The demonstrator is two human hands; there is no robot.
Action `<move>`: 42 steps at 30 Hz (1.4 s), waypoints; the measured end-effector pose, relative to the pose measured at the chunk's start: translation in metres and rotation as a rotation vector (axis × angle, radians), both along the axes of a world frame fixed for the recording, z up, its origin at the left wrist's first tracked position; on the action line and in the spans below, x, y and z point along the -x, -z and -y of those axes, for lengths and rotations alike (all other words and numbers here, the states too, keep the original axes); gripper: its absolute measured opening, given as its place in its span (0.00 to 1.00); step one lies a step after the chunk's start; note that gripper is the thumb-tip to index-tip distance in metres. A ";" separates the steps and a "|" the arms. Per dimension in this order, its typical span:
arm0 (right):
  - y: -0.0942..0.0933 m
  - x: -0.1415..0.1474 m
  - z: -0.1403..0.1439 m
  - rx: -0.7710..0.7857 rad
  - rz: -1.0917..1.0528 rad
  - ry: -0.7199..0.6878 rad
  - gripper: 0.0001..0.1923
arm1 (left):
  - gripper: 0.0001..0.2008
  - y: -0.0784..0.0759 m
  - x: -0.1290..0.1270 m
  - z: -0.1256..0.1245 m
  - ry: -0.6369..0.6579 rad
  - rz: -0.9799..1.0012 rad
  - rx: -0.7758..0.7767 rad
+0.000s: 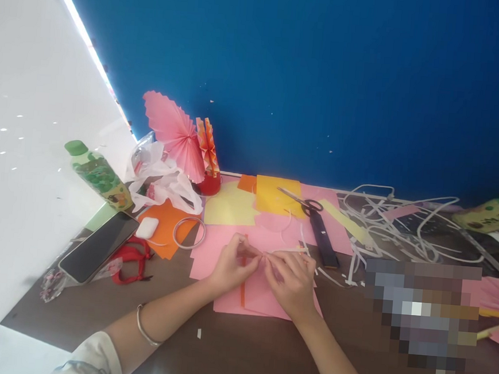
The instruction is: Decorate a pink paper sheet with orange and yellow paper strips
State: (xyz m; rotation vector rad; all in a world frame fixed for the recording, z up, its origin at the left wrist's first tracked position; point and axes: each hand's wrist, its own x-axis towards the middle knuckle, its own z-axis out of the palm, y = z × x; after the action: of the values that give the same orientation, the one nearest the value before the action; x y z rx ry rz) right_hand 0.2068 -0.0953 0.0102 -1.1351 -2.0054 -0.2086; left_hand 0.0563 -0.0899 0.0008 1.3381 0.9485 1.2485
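Over a stack of pink paper (228, 300), my left hand (235, 265) and my right hand (290, 279) meet fingertip to fingertip. Both are closed in a pinch. A thin white strip (288, 250) runs from where the fingertips meet across the top of my right fingers. Whatever lies between my left thumb and forefinger is too small to make out. Under my left fingers, a narrow orange strip (242, 296) lies lengthwise on the pink paper. Just beyond my hands are yellow paper (270, 195), pale yellow paper (226, 205) and black-handled scissors (306, 204).
Left: a phone (100, 244), white earbud case (147, 228), tape ring (189, 232), red ribbon (133, 261), green-capped bottle (98, 178) and pink paper fan (176, 129). Right: a black box-cutter-like object (324, 239), tangled white strips and cables (384, 226), and a blurred-out object (421, 310). A blue wall (305, 82) stands behind.
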 end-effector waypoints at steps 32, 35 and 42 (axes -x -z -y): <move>0.012 -0.100 -0.037 0.076 -0.717 0.718 0.09 | 0.15 -0.009 0.024 -0.020 0.175 0.788 0.625; 0.009 -0.098 -0.034 0.161 -0.864 0.645 0.10 | 0.13 -0.012 0.023 -0.019 0.215 0.775 0.604; -0.015 -0.070 -0.019 0.254 -1.006 0.185 0.07 | 0.05 -0.005 0.020 -0.021 0.248 0.766 0.601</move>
State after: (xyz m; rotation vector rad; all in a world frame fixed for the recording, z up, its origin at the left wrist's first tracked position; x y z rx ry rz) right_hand 0.2773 -0.0765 0.0248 -1.2332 -1.0456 0.4624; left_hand 0.0363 -0.0685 0.0060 0.4182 0.5128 1.0335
